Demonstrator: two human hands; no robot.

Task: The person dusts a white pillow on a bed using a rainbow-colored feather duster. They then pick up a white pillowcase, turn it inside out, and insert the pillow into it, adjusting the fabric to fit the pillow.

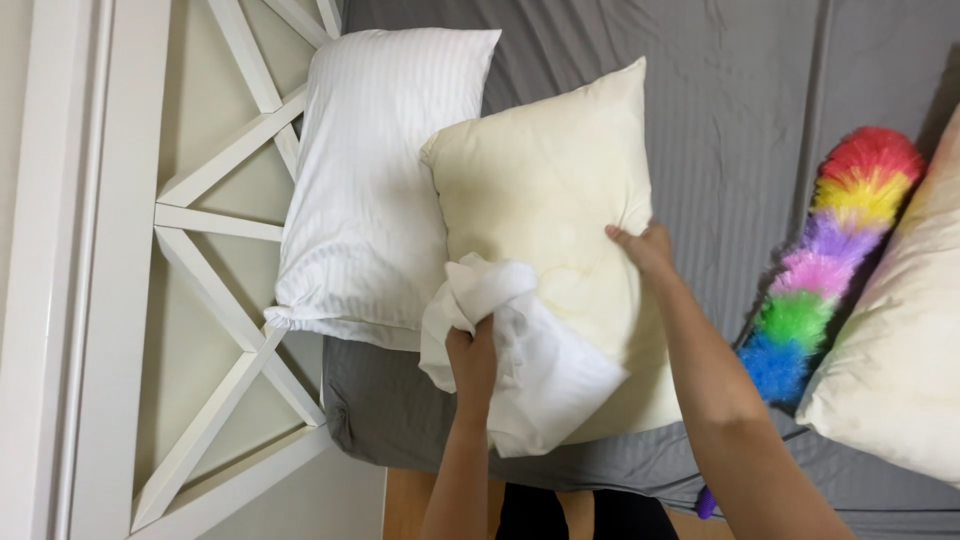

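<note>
Cream-yellow, bare rectangular pillow (545, 190) lies at the centre of the view on a grey fitted bedsheet (740, 110), its upper corner pointing toward 12 o'clock and its lower edge near the mattress edge at 6 o'clock. Left hand (472, 358), entering from 6 o'clock, is closed in a fist around a bunched fold of a white fabric pillowcase (545, 375); the case drapes over the pillow's lower left corner, and how far the pillow sits inside it cannot be told. Right hand (645, 247), its forearm entering from 5 o'clock, pinches the pillow's right edge, fingers curled over the seam. The two hands are apart, one at each side of the pillow's lower half. At 10 o'clock from the bare pillow, and touching or partly under it, lies a second pillow in a white striped pillowcase (375, 170), resting against a white wooden headboard with crossed slats (220, 250) that fills the 9 o'clock side. At 3 o'clock, well apart from the hands, a fluffy rainbow-coloured duster (825, 260) lies diagonally on the sheet, its purple handle tip showing near 5 o'clock. Beside the duster, at the 4 o'clock edge, part of a third cream uncovered pillow (900, 370) is visible. Wooden floor (405, 505) shows at 6 o'clock below the mattress.
</note>
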